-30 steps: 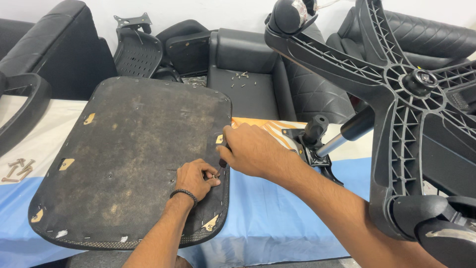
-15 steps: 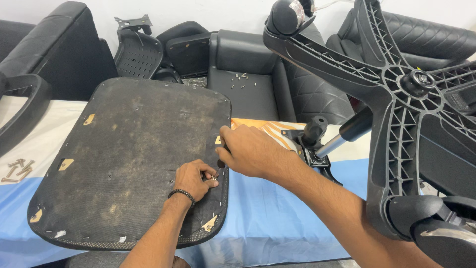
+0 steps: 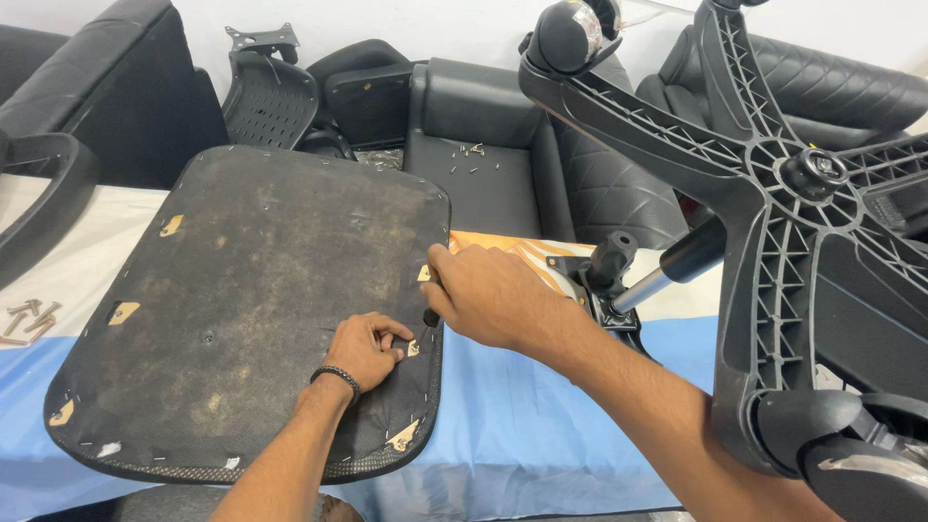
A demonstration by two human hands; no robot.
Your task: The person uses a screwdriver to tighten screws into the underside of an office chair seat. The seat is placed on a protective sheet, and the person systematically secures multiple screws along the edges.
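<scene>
I am looking down at an upturned chair seat point(image 3: 242, 290), its dusty black underside facing up, lying on a table covered in blue and white cloth point(image 3: 541, 425). My left hand point(image 3: 367, 348) is resting on the seat close to its right edge, toward the near end, fingers curled in and pinching at a small pale spot in the fabric; I cannot tell exactly what the fingertips are gripping, as it is too small to make out. A dark beaded bracelet point(image 3: 336, 380) is sitting on that wrist. My right hand point(image 3: 488, 295) is coming in from the right and closing around a small dark tool point(image 3: 431, 315), whose tip is pointing down at the seat edge just beside the left hand's fingers. The two hands are nearly touching.

Small tan patches and staples are showing along the seat's border. On the right, an upturned black star-shaped chair base point(image 3: 773, 193) with castors is filling much of the view, its gas cylinder point(image 3: 667, 271) slanting down toward a metal mechanism plate point(image 3: 590, 290) lying on the table just behind my right hand. An orange and white sheet point(image 3: 512, 249) is lying under that plate. At the far left of the table, a few loose screws point(image 3: 29, 319) are lying together. Beyond the table, black armchairs point(image 3: 483, 145) and chair parts are standing against the wall, with more scattered screws on one seat cushion.
</scene>
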